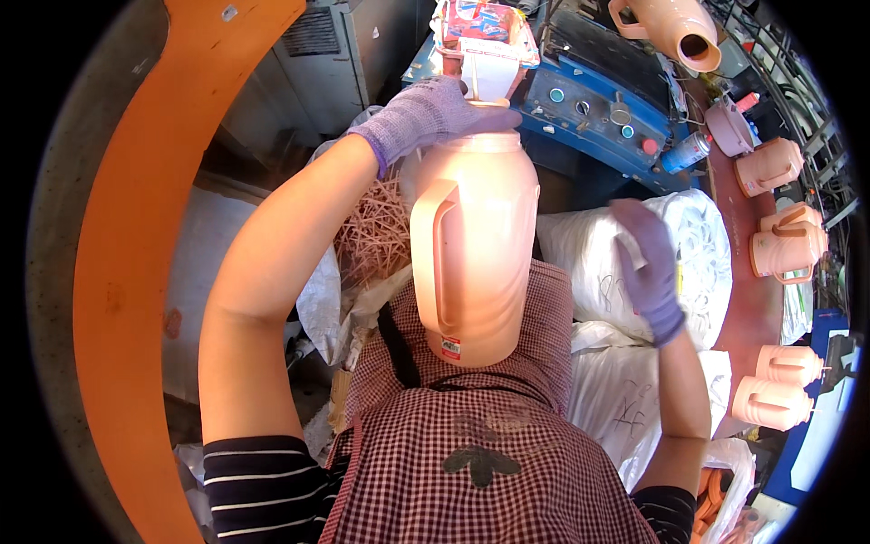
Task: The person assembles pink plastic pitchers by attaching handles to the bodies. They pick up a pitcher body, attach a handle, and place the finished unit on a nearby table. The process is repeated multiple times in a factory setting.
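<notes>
A peach plastic thermos jug (485, 245) stands upright on my lap against the checked apron, its handle turned to the left and a small red-and-white label near its base. My left hand (433, 113), in a light purple knit glove, grips the jug at its neck, with fingers lying across the top; they partly hide the rim. My right hand (651, 267), gloved alike and a little blurred, is in the air to the right of the jug. Its thumb and fingers are apart and nothing shows in them. White plastic sacks (603, 258) lie beneath it.
More peach jugs (788, 245) stand along the reddish table (748, 313) at right; another lies at the top (675, 32). Ahead is a blue machine panel (589, 113) with buttons, beside a spray can (686, 154). Thin pink strips (376, 227) fill a sack; an orange curved board (127, 272) rises at left.
</notes>
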Action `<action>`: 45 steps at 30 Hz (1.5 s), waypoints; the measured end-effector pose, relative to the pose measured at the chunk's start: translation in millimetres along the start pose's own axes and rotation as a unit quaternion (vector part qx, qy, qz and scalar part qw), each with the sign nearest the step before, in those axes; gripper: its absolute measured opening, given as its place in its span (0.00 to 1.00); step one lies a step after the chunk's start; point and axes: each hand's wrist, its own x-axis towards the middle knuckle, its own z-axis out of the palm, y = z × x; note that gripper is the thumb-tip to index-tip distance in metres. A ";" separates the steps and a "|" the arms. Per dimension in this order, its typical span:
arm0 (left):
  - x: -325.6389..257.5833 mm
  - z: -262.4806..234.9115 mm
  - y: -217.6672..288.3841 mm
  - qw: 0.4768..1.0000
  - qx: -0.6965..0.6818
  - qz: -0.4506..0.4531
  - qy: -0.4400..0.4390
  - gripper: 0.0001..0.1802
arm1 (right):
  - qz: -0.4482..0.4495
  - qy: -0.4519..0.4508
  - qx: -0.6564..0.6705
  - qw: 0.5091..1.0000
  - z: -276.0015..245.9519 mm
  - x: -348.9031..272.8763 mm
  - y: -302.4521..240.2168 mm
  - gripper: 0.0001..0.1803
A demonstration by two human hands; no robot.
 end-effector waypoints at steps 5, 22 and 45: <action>8.8 20.1 -1.1 1.000 0.016 -0.017 -0.009 0.50 | -0.225 -0.097 0.027 0.969 44.1 25.1 -89.5 0.07; 11.2 28.3 -16.7 0.999 0.018 0.002 -0.036 0.57 | -0.188 -0.086 0.162 0.965 61.8 2.4 -93.6 0.10; -47.1 -37.1 5.8 0.878 -0.214 0.386 -0.184 0.67 | -0.180 0.066 0.074 0.979 -6.6 64.1 -81.9 0.22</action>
